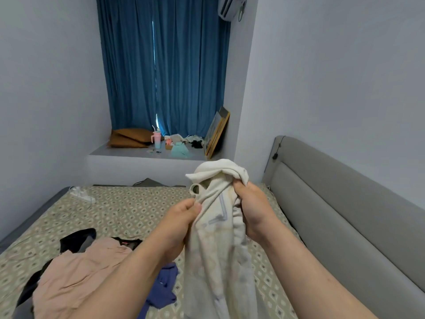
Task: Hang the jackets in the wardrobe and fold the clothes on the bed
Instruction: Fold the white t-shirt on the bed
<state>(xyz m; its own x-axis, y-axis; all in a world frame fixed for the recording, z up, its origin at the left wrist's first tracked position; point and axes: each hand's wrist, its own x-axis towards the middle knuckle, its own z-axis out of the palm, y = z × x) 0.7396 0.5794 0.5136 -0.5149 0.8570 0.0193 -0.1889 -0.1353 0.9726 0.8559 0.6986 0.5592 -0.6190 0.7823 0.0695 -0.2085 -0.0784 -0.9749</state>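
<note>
Both hands, left and right, grip a bunched cream printed cotton garment lifted above the patterned bed; folding appears under way; next it likely needs shaking open, then laying flat.

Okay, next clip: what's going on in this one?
A person at a bed with a patterned beige sheet holds up a cream-white garment with faint grey print in both hands. The left hand pinches one edge and the right hand grips the bunched top, so it hangs unfolded over the mattress. A dusty pink garment, a black garment and a blue-purple garment lie in a loose pile on the sheet. No wardrobe is in view.
</note>
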